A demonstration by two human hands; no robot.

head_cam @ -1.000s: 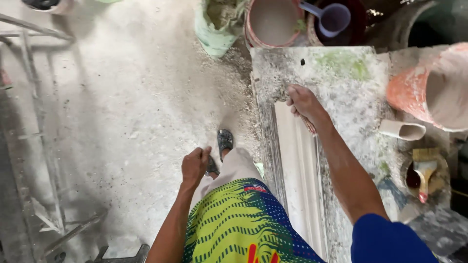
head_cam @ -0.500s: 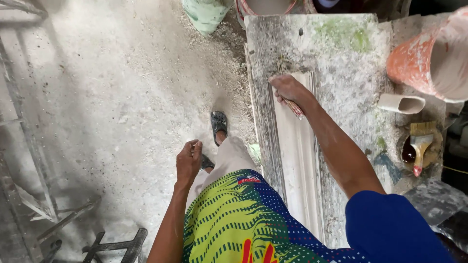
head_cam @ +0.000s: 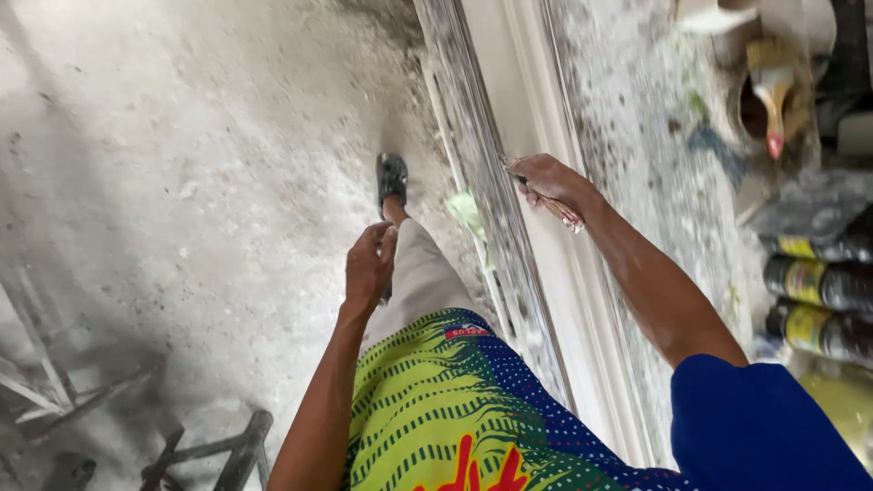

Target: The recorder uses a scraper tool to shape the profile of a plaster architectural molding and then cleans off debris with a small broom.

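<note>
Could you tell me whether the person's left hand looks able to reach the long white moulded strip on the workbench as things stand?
Probably yes: the left hand hangs by the leg, and the long white moulded strip lies close by, with nothing between except the bench edge. The right hand rests on it.

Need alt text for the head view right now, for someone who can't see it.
The right hand presses a thin tool against a long white moulding strip on a dusty workbench. The left hand hangs by the person's leg above a pale, gritty floor. Bottles lie at the bench's right edge.
</note>
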